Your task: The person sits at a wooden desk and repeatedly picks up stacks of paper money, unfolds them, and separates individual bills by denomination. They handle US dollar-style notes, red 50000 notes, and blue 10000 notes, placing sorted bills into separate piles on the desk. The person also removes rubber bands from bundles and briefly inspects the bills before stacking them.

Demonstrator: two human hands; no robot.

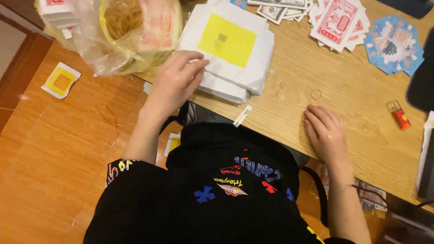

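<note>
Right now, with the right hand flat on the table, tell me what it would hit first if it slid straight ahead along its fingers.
The right hand points up the wooden table. First in line, roughly, is the small yellow rubber band just beyond its fingertips.

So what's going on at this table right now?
A person sits at a wooden table. Their left hand rests on the edge of a stack of white paper sheets with a yellow square on top. Their right hand lies flat on the table, just below a loose rubber band. Neither hand holds anything.
</note>
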